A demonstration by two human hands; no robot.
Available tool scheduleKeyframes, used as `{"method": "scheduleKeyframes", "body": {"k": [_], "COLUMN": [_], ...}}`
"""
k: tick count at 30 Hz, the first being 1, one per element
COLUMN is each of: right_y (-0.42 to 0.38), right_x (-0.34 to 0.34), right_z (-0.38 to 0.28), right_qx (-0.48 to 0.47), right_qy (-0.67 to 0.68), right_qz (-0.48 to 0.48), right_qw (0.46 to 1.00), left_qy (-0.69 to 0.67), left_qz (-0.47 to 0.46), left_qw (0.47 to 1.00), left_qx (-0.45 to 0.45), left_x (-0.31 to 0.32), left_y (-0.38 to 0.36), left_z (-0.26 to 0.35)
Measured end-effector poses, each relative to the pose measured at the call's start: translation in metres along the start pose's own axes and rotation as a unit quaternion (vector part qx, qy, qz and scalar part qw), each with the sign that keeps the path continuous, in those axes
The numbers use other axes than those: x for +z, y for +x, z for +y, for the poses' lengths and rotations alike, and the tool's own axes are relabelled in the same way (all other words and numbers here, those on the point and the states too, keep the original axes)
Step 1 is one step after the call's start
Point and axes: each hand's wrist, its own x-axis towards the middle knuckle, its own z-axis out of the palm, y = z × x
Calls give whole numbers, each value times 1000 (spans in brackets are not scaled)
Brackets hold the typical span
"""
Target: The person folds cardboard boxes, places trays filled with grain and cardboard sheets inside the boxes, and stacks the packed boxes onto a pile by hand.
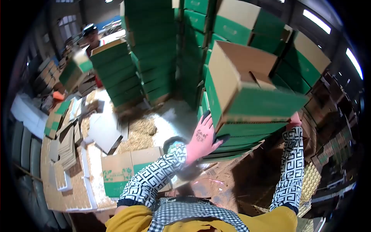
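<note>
A green and brown cardboard box [262, 102] with its top open sits on a stack of similar flat-sided green boxes [241, 133]. Its near edge is slightly blurred. My left hand [203, 137], in a pink glove with black fingertips and handwriting on the back, grips the lower left corner, thumb in front and fingers along the side. At the lower right corner my right hand [294, 120], also in a pink glove, holds the box; most of its fingers are hidden. Inside the box a darker flap or slot shows.
Tall stacks of green boxes [150, 50] rise behind. On the left, a worktable [92, 185] carries cardboard sheets [104, 131] and a folded green-printed carton [118, 174]. Another person [92, 40] stands beyond it near a blurred box [75, 71]. Yellow egg trays [310, 183] lie at lower right.
</note>
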Motion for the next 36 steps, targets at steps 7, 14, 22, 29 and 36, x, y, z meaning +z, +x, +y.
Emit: {"method": "scheduleKeyframes", "body": {"k": [7, 14, 22, 29, 36], "right_y": [-70, -248, -319, -236, -222], "right_x": [19, 439, 641, 596, 573], "right_z": [-184, -302, -184, -206, -336], "right_qx": [-237, 180, 403, 389, 263], "right_qy": [-289, 269, -194, 397, 419], "right_qz": [376, -309, -274, -146, -264], "right_qw": [848, 894, 851, 818, 828], "left_qy": [11, 455, 151, -58, 34], "left_qz": [68, 54, 209, 320, 444], "left_qw": [993, 652, 744, 819, 745], "left_qx": [-96, -604, -617, -473, -496], "left_x": [-59, -185, -245, -358, -335], "left_y": [-106, -445, -543, -470, -577], "left_z": [-34, -207, -186, -163, -196]}}
